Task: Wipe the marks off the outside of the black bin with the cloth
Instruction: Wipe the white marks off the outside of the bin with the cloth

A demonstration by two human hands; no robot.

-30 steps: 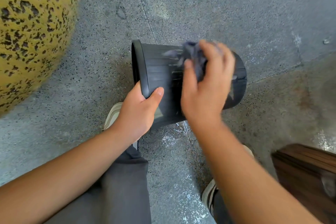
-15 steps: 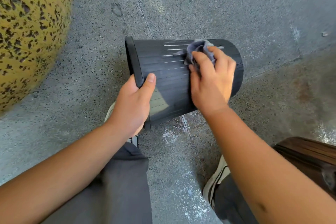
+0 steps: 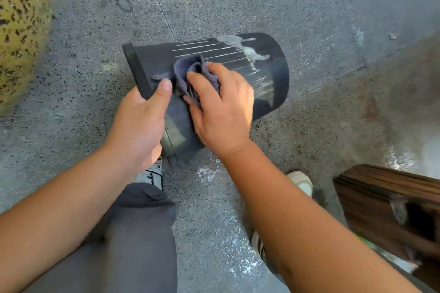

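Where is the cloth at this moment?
In the head view the cloth is bunched under the right hand, pressed on the side of the black bin, near its rim, which the left hand grips.

A black bin with a ribbed outer wall is lying on its side, its rimmed open end pointing left and its closed base pointing right. Pale grey smears and thin light streaks are showing on the upper wall towards the base. A crumpled dark blue-grey cloth is lying bunched against the wall near the rim, touching it.
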